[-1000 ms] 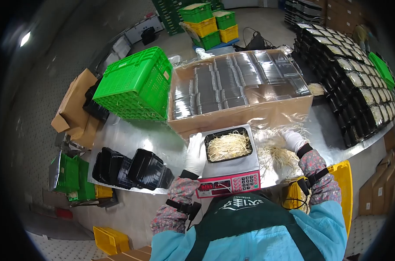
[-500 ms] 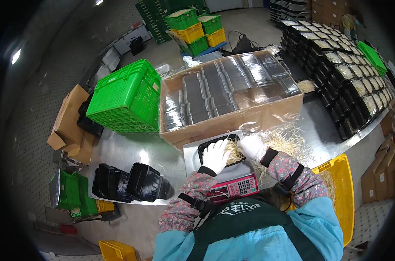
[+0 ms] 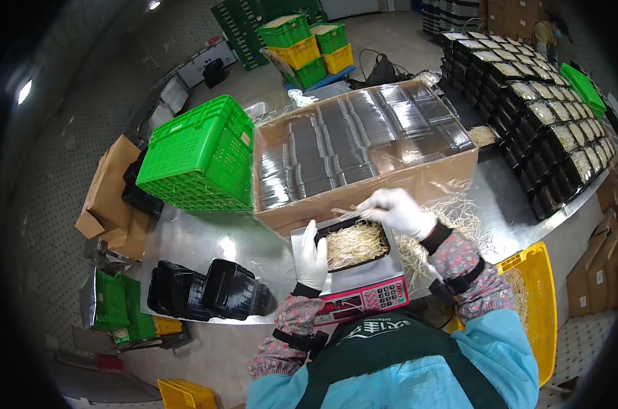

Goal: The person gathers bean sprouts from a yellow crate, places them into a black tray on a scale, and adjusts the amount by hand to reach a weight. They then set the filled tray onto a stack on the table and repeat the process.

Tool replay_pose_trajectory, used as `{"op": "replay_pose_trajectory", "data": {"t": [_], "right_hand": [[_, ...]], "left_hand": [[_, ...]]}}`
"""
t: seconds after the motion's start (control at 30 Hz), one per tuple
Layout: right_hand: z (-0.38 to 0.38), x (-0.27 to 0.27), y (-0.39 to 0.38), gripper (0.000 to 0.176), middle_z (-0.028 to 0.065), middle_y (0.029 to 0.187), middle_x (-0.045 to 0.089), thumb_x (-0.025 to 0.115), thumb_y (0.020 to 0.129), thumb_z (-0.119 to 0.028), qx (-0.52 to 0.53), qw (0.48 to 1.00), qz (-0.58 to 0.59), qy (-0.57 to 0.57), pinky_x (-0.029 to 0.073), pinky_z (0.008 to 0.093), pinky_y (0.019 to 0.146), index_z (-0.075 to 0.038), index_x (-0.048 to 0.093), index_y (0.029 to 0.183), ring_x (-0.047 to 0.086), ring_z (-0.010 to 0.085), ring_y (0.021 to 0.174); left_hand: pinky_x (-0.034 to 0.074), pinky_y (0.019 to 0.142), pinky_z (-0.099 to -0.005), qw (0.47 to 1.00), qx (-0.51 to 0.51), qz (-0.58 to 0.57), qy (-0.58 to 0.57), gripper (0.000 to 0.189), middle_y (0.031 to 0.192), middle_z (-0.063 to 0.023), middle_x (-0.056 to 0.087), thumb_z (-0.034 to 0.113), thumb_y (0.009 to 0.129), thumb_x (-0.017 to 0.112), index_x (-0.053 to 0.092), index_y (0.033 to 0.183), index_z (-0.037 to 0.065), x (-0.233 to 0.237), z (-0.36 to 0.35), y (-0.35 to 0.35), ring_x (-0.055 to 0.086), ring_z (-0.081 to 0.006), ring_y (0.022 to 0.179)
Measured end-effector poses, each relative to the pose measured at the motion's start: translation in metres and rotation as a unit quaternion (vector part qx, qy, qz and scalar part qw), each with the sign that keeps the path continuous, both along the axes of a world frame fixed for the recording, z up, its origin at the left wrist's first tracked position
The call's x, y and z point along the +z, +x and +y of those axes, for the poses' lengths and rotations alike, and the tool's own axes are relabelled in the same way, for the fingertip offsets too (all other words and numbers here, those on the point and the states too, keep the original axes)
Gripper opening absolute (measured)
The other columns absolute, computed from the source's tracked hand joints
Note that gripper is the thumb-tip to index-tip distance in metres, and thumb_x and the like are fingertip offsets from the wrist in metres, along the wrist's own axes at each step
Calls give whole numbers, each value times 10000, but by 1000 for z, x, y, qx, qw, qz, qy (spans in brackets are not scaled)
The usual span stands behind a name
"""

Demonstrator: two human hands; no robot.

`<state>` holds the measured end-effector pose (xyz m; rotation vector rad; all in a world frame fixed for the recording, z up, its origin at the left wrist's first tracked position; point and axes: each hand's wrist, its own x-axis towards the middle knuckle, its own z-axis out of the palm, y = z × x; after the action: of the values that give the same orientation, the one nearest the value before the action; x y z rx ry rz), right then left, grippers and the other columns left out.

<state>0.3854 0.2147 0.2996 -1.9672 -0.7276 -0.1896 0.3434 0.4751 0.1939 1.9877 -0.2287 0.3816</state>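
Note:
A black plastic tray point(image 3: 389, 253) full of pale bean sprouts point(image 3: 353, 245) sits on the metal plate of a red digital scale point(image 3: 363, 300). My left hand point(image 3: 312, 259), in a white glove, stands at the tray's left side with its fingers stretched out, holding nothing. Above the tray's far right corner is my gloved right hand point(image 3: 397, 213). Its fingers are pinched together, and a few pale sprouts point(image 3: 343, 213) stick out from the fingertips. A loose pile of sprouts point(image 3: 459, 221) lies on the table right of the scale.
Behind the scale stands a cardboard box point(image 3: 363, 187) of clear plastic lids. Green crates point(image 3: 196, 153) are at its left. Stacked black trays point(image 3: 230, 286) lie on the table's left part. Filled trays point(image 3: 527, 116) are piled at right, and a yellow crate point(image 3: 544, 307) stands beside me.
Both hands have come off the sprouts in the tray. My left hand moved left to the tray's side; my right hand rose away toward the box with a few sprouts.

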Motion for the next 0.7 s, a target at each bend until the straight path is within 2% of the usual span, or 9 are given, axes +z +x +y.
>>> {"op": "replay_pose_trajectory", "data": {"t": [0.03,0.13,0.17,0.27,0.33,0.4,0.43,0.6,0.7], "right_hand": [[15,-21,2,229,113,895,700,710,828,-199,10,997,-1,-71,526,359,782,-48,720,999,670,274,837],[34,-56,-3,348,111,1016,674,698,816,-234,33,961,-66,-266,480,391,921,-63,682,1118,611,293,1044],[31,-61,-3,427,146,1137,637,668,850,-254,40,971,-23,-234,430,415,1001,-56,614,1226,544,329,1161],[22,-75,-4,489,200,1240,582,642,879,-276,-56,972,-141,-178,402,450,1034,-31,546,1291,523,379,1186],[29,-93,-11,553,259,1340,503,570,923,-336,-77,968,-107,-216,337,479,1091,24,481,1332,426,422,1294],[44,-109,-24,576,281,1334,497,525,940,-369,-73,942,-111,-308,309,492,1107,38,464,1343,409,431,1307],[47,-114,-34,592,302,1333,487,487,949,-390,-88,952,-109,-271,294,498,1115,47,455,1348,422,442,1292],[61,-117,-36,590,326,1261,532,473,961,-389,-106,956,26,-271,384,477,1049,96,462,1297,512,448,1195],[57,-114,-20,590,326,1150,579,476,962,-413,-65,969,50,-233,448,474,949,110,500,1236,571,457,1064]], "left_hand": [[366,1079,-381,995,-1,30,-97,483,1349,-253,512,30,923,485,411,1386,-87,5,-2,-6,501,-344,1256],[339,1098,-388,998,-12,19,-56,496,1366,-254,495,23,918,483,398,1391,-96,-8,8,-15,475,-350,1280],[320,1112,-398,999,-9,19,-25,505,1380,-270,473,33,913,493,398,1392,-94,-11,11,-13,445,-364,1306],[301,1125,-426,989,-10,-45,137,519,1387,-278,461,48,906,510,397,1395,-85,4,3,-19,412,-399,1324],[285,1115,-495,968,-31,-79,238,557,1420,-218,449,130,888,560,419,1402,-29,16,-17,-12,376,-411,1341],[301,1094,-500,913,-64,-118,385,556,1434,-182,443,184,890,547,434,1407,13,1,-28,-3,391,-370,1335],[307,1087,-490,887,-79,-100,443,574,1439,-161,443,206,869,540,439,1408,37,-17,-30,0,403,-336,1322],[405,1005,-438,934,-151,-21,323,563,1307,-155,531,177,817,566,475,1351,22,-2,-32,11,498,-341,1175],[430,979,-433,921,-165,-8,353,534,1274,-161,546,176,831,564,486,1334,13,0,-30,21,518,-339,1138]]}}
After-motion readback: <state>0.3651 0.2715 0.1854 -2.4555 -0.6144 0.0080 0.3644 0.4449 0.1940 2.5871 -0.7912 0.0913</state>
